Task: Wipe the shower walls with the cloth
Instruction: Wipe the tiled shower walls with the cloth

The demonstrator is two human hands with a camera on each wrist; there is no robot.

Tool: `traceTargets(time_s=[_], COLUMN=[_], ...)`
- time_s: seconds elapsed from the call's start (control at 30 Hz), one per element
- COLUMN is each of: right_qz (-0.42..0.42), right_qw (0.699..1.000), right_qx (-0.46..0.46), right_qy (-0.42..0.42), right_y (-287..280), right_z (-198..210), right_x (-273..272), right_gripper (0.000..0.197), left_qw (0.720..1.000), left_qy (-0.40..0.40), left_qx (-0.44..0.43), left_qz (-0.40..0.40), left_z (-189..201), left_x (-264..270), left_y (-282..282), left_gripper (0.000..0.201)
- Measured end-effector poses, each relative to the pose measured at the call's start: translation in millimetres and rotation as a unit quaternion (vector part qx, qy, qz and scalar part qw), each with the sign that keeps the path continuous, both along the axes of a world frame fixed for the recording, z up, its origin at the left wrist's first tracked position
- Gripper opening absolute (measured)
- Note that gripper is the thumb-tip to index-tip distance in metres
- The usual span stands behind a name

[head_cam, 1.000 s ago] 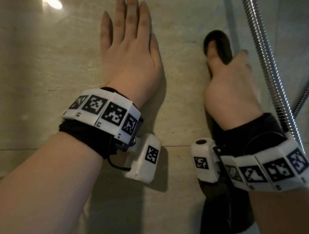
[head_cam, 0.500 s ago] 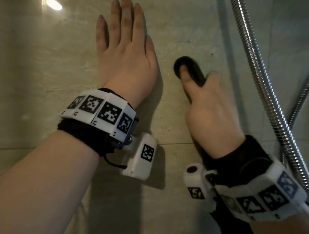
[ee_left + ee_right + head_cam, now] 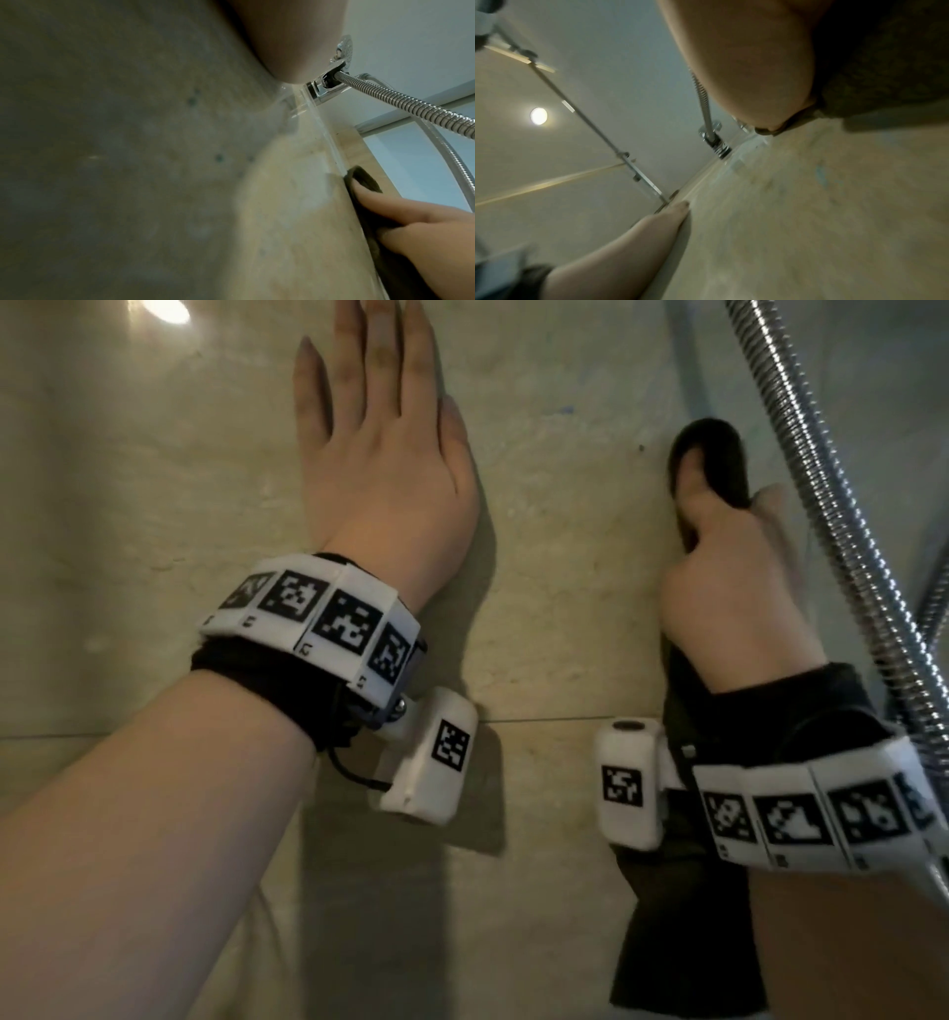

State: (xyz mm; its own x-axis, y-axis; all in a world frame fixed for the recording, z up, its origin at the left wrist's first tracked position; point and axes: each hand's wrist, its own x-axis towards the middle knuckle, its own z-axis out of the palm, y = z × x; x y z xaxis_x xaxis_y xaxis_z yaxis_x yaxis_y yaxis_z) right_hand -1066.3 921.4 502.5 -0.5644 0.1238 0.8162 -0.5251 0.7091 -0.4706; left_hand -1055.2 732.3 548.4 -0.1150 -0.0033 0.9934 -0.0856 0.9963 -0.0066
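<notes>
You're mid-wipe by the look of it: your right hand [image 3: 734, 598] presses the dark cloth [image 3: 688, 942] against the beige shower wall [image 3: 565, 608], just beside the metal hose [image 3: 847, 546]. The index finger is stretched out on it, but I can't tell if the other fingers grip it. Your left hand [image 3: 380, 469] lies flat and open on the tile. No streaks show what's done, so I'd guess plenty of wall is left.

A ribbed metal shower hose [image 3: 816, 505] runs diagonally down the right side. Its upper end enters a chrome bracket [image 3: 325, 85] holding a shower head [image 3: 345, 46]. A round ceiling light [image 3: 538, 116] glows near a thin metal rail [image 3: 595, 132].
</notes>
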Motion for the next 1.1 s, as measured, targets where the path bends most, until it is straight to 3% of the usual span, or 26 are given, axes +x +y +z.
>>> traceTargets(time_s=[0.1,0.23,0.4,0.6,0.7,0.87,0.97,1.1], right_qz=[0.005,-0.038,-0.008,-0.018,-0.027,-0.013,-0.007,-0.066], right_qw=[1.0,0.992,1.0,0.996,0.996,0.991,0.983,0.968], right_qx=[0.014,0.115,0.009,0.074,0.077,0.084,0.15,0.223], right_qy=[0.011,0.033,0.017,0.04,0.032,0.103,0.102,0.096], right_y=[-9.4,-19.3,6.3,-22.5,-17.9,-30.3,-52.9,-78.3], right_z=[8.5,7.3,15.4,12.7,11.4,5.7,6.0,12.2], right_x=[0.4,-0.5,-4.1,0.3,8.9,26.3,31.7,21.9], right_gripper=[0.068,0.065,0.056,0.066,0.061,0.06,0.066,0.073], left_qw=[1.0,1.0,1.0,1.0,0.999,0.998,0.998,0.998], left_qy=[-0.003,-0.008,-0.003,-0.001,-0.003,0.001,0.004,0.002], left_qx=[0.003,0.003,0.004,-0.002,-0.025,-0.05,-0.055,-0.061], left_qz=[0.001,-0.003,-0.004,-0.014,-0.03,-0.042,-0.03,-0.021], left_z=[0.1,-1.5,-0.4,-0.3,2.1,3.6,0.4,3.2], left_x=[0.5,-0.3,-0.1,2.9,10.9,12.7,9.2,8.8], left_y=[0.8,2.3,2.1,-1.5,-12.9,-25.2,-26.6,-27.5], left_gripper=[0.057,0.057,0.057,0.057,0.056,0.053,0.054,0.054])
